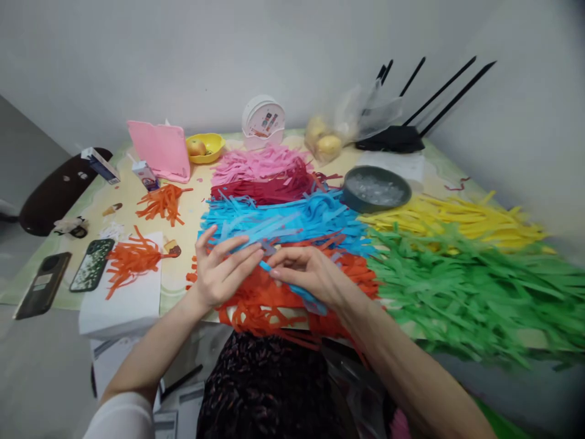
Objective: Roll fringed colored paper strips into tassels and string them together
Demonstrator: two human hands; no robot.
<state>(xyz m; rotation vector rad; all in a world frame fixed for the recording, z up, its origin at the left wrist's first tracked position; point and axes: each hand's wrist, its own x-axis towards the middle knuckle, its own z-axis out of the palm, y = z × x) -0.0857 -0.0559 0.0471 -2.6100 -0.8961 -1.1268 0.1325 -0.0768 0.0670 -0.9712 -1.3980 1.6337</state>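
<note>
The right hand [311,274] is closed in a pinch, thumb against forefinger, on a blue strip [306,296]; a short end pokes past the fingertips toward the left hand and the rest trails back beneath the palm. Just left of this pinch, the left hand [222,268] has its fingers stretched out, thumb hidden, so whether it grips anything cannot be told. Orange strips [260,292] lie below the pinch, blue fringe [278,213] beyond it, green fringe [466,286] well to its right.
</note>
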